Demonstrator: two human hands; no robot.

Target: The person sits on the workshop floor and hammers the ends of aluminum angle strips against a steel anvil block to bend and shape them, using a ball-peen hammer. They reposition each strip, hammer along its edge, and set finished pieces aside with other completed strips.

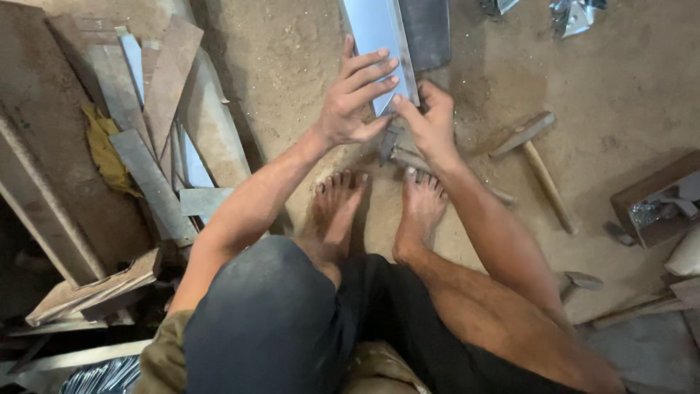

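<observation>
A long strip of pale sheet metal (373, 29) is lying on the sandy floor (292, 66), running from the top edge of the view down to the person's two hands, just ahead of their bare feet (379, 208). The left hand (352, 98) is resting flat on the strip's near end, fingers spread and stretched along the metal, thumb pressing near the lower corner. The right hand (432, 120) is closing around the strip's right edge at that same end, thumb on top and fingers curling underneath. A dark metal bar (426, 33) is lying just beside the strip on its right. A wooden-handled hammer (536, 157) is lying near the right hand on the floor. Well apart to the left, a heap of metal offcuts (157, 124) is piling up beside a yellow rag (106, 149).
</observation>
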